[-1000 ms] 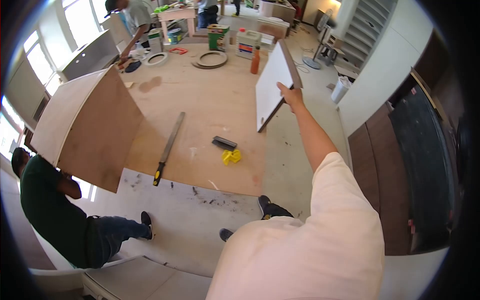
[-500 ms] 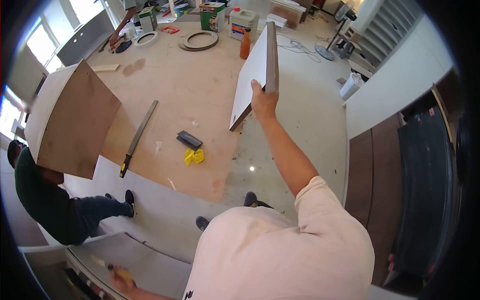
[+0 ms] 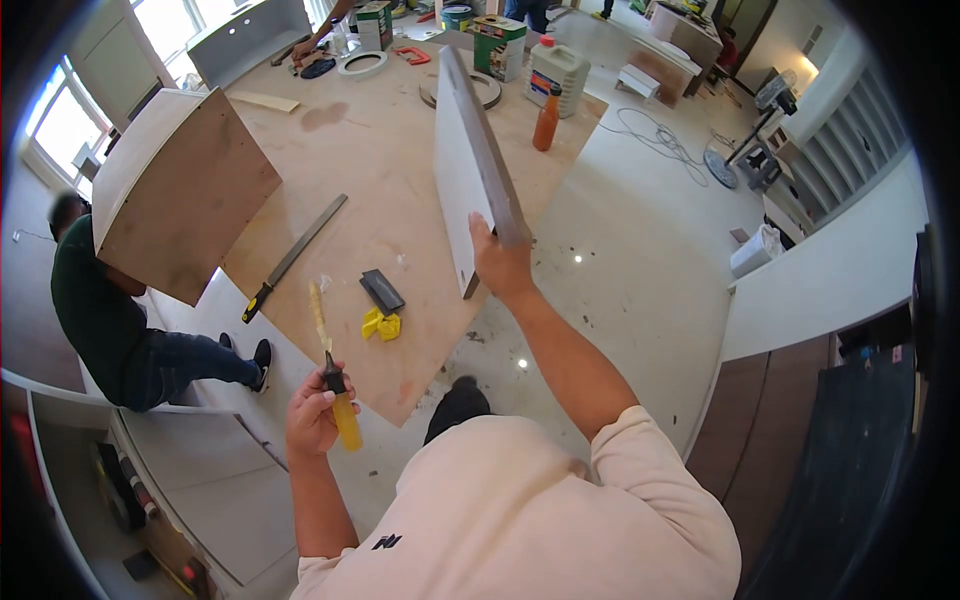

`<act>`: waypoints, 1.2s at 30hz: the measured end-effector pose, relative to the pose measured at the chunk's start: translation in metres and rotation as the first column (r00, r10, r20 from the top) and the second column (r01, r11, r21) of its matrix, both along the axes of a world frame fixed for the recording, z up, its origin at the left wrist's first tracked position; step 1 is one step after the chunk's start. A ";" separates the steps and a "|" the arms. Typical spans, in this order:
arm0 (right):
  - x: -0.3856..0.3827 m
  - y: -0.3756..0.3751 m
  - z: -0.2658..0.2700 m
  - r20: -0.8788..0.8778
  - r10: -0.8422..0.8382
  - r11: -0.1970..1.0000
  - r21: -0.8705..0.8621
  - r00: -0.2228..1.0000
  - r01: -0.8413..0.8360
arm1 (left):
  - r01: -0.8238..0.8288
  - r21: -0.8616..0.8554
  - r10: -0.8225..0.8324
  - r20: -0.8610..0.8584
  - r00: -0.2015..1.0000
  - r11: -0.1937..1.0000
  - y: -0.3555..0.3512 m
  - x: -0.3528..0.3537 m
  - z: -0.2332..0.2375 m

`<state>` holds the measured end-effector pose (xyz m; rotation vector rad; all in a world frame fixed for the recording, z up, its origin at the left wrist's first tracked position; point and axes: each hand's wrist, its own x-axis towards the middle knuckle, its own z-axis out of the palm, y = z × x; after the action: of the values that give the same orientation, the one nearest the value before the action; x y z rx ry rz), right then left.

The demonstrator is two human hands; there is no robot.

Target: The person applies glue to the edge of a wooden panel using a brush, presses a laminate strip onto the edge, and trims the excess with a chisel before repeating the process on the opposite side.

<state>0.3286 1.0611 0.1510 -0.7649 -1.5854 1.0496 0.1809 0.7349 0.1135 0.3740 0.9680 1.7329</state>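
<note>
My left hand (image 3: pixel 312 418) is closed round what looks like a putty knife (image 3: pixel 346 420), with a yellow handle, a black collar and a narrow, beige-crusted blade pointing up and away. My right hand (image 3: pixel 503 264) grips the near end of a white panel (image 3: pixel 453 190) with a grey-brown edge, tilted on its side over the worktable (image 3: pixel 370 175). A dark grey block (image 3: pixel 382 291) and a crumpled yellow piece (image 3: pixel 380 323) lie between my hands. Left of them rests a long file-like tool (image 3: pixel 300 250) with a black and yellow handle.
A person in a dark green shirt (image 3: pixel 95 310) stands left behind a wooden box-like panel (image 3: pixel 190 195). Another person's arm reaches in at the far edge. An orange bottle (image 3: pixel 547 120), a white jug (image 3: pixel 556 78) and edging rolls stand beyond. A fan (image 3: pixel 752 140) and cables (image 3: pixel 655 135) occupy the floor.
My left hand has come up from the lower left to the table's front with the putty knife. The panel has shifted left and closer in view, still in my right hand.
</note>
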 end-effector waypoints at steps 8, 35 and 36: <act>0.022 0.044 -0.041 0.459 -0.180 0.805 0.577 0.870 -0.138 | -0.187 0.199 0.207 -0.083 0.975 0.962 0.095 -0.009 -0.005; 0.044 0.145 -0.006 0.249 0.214 0.974 -0.126 0.944 -0.188 | 0.097 0.422 0.361 -0.856 0.371 0.901 0.437 -0.034 0.150; 0.045 0.141 -0.001 0.249 0.232 0.962 -0.200 0.940 -0.184 | 0.089 0.388 0.340 -0.881 0.329 0.917 0.437 -0.033 0.150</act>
<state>0.3736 1.2025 0.1503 -0.9035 -1.8566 1.2948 0.1478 1.1723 0.2638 1.7962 1.4869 1.7847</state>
